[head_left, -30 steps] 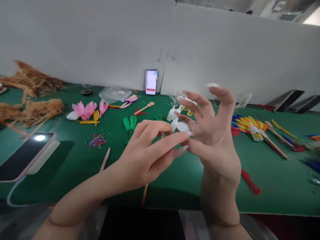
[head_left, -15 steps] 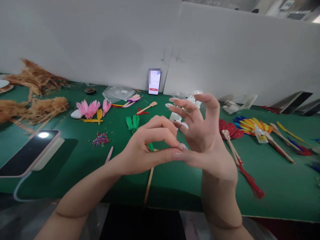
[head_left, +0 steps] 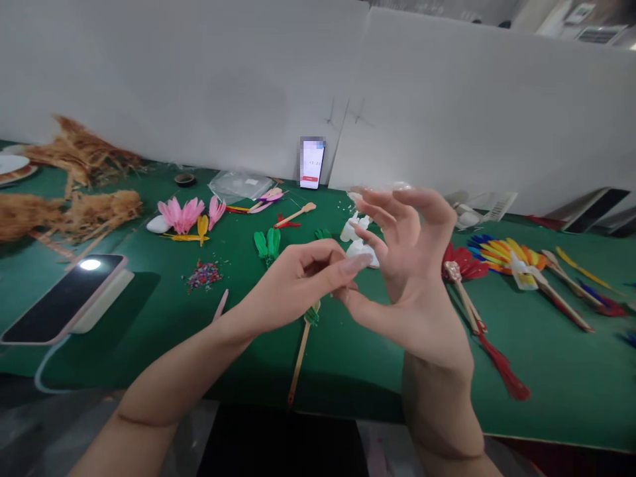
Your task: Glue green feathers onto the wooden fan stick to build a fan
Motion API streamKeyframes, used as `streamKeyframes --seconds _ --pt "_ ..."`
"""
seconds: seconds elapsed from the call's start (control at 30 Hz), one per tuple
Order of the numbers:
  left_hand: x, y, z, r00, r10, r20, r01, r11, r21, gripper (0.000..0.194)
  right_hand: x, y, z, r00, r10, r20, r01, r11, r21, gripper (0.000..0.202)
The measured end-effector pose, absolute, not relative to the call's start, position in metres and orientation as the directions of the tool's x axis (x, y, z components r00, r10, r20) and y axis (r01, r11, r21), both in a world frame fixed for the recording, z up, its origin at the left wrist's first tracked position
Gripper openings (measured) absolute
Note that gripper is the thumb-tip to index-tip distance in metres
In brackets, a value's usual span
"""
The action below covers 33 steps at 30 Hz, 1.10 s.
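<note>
Here we are: green feathers [head_left: 267, 245] lie just beyond our left hand [head_left: 283, 291], its fingers pinched together, contents hidden. Below its fingertips, nearer this hand, the wooden stick [head_left: 299, 364] points away from us, leaning slightly right. Our right hand [head_left: 422, 298] spreads its curved fingers, its thumb meeting the left's fingertips; we can't tell if anything's between.

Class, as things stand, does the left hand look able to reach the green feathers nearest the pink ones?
Probably yes: the green feathers lie just beyond the left hand, and nothing visible blocks the way, though its fingers seem busy at the right hand's thumb.
</note>
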<state>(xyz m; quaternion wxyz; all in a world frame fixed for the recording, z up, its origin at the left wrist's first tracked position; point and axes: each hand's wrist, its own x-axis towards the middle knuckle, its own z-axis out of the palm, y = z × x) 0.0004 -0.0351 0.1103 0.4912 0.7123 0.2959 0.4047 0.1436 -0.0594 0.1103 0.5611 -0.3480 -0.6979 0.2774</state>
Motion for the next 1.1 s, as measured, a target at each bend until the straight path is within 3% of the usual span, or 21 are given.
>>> streamKeyframes --seconds 0.1,0.27,0.47,0.63,0.8,0.93,1.1 --pt "-0.004 -0.036 0.114 0.455 0.81 0.37 0.054 -0.44 0.896 0.032 0.146 -0.057 0.11 -0.116 0.799 0.59 0.177 0.601 -0.78 0.071" --pt "-0.012 -0.037 0.114 0.459 0.74 0.491 0.049 -0.573 0.818 0.01 0.151 -0.054 0.11 -0.111 0.788 0.605 0.156 0.615 -0.773 0.074" --pt "-0.003 -0.032 0.105 0.509 0.804 0.309 -0.101 -0.301 0.948 0.025 0.145 -0.057 0.11 -0.068 0.758 0.649 0.22 0.646 -0.731 0.07" --pt "-0.001 -0.03 0.104 0.534 0.819 0.21 -0.141 -0.159 0.977 0.028 0.142 -0.062 0.114 -0.041 0.715 0.698 0.243 0.685 -0.687 0.068" --pt "-0.009 -0.03 0.113 0.518 0.781 0.349 -0.061 -0.373 0.926 0.02 0.149 -0.063 0.116 -0.041 0.779 0.625 0.203 0.619 -0.758 0.067" --pt "-0.014 -0.031 0.114 0.544 0.691 0.475 -0.029 -0.55 0.834 0.003 0.153 -0.061 0.116 -0.081 0.795 0.601 0.149 0.606 -0.782 0.068" --pt "-0.009 -0.037 0.108 0.512 0.631 0.583 -0.135 -0.611 0.78 0.011 0.152 -0.059 0.114 -0.165 0.795 0.584 0.194 0.607 -0.771 0.076"
